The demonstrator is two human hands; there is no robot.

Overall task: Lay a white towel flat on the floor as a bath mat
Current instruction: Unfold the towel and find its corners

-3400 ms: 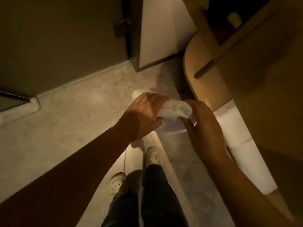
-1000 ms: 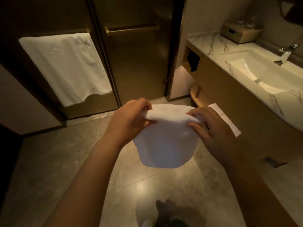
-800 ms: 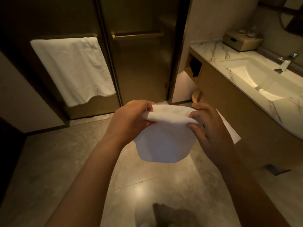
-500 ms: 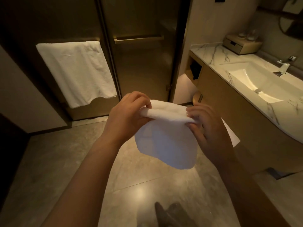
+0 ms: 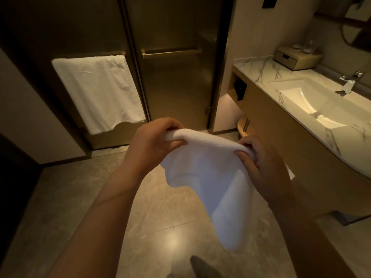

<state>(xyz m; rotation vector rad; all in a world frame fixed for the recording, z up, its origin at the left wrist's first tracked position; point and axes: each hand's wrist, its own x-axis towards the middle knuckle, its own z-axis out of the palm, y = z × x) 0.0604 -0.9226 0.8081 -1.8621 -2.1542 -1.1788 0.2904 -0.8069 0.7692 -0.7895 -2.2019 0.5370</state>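
Observation:
I hold a white towel in the air at chest height, above the beige tiled floor. My left hand pinches its top edge at the left. My right hand grips the top edge at the right. The cloth hangs down between them, partly unfolded, with a long flap drooping low on the right side. Its bottom end is blurred.
Another white towel hangs on a bar of the dark glass door at the back left. A second glass door stands beside it. The wooden vanity with marble top and sink runs along the right. My feet show at the bottom edge.
The towel has dropped open further: a long flap now hangs far lower on the right. My hands have moved slightly apart along its top edge.

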